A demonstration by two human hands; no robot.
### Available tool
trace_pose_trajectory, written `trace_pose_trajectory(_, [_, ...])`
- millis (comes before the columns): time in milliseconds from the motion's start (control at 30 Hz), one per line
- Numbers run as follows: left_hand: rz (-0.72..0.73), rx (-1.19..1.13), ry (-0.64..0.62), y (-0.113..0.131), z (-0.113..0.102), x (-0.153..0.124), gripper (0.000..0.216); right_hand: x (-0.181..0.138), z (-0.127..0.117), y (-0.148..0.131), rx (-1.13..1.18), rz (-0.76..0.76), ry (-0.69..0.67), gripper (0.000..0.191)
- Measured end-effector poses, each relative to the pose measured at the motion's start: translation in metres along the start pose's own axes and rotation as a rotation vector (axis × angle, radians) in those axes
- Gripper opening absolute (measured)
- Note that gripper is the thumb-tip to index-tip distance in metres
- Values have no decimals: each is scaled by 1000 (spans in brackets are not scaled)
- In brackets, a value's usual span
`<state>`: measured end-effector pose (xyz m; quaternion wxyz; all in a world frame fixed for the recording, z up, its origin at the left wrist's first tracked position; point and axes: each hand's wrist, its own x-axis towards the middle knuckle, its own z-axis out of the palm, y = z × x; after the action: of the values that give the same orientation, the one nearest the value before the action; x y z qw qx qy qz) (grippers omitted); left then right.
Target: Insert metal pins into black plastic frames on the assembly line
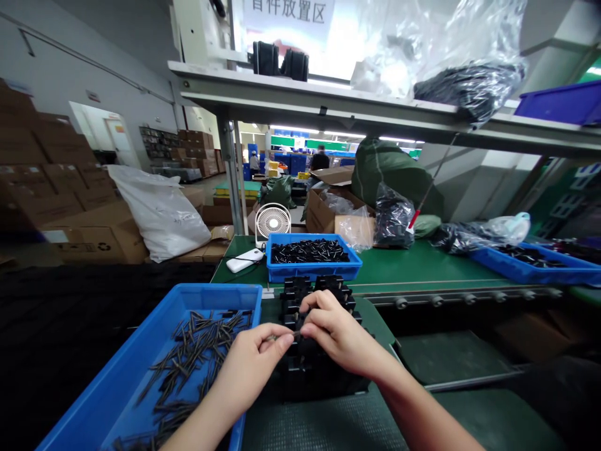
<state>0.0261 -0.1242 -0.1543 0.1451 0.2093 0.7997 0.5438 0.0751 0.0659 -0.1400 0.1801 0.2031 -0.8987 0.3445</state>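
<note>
In the head view my left hand pinches a thin dark rod between thumb and fingertips. My right hand is closed too, its thumb and finger at the rod's other end; what else it pinches is too small to make out. Both hands are over a black block-like fixture with rows of raised parts, which the hands partly hide. Left of it, a large blue bin holds many loose thin dark rods. Behind the fixture stands a smaller blue tray full of short black pieces.
A white fan and a white power bank-like box stand by the small tray on the green table. Overhead runs a shelf. Another blue tray sits at right. Cartons and a white sack are at left. Two people are far behind.
</note>
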Motion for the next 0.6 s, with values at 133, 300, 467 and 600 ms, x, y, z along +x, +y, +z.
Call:
trace_pose_trajectory(133, [4, 19, -10, 0, 1, 0, 36, -1, 2, -1, 85, 20, 7, 15])
trace_pose_trajectory(300, [-6, -44, -37, -2, 2, -1, 38, -3, 10, -3, 260, 58, 51, 8])
trace_pose_trajectory(467, [20, -28, -65, -3, 5, -3, 39, -3, 15, 3, 413, 92, 84, 11])
trace_pose_trajectory(600, [-19, -26, -42, -7, 5, -1, 42, -7, 15, 3, 618, 145, -3, 15])
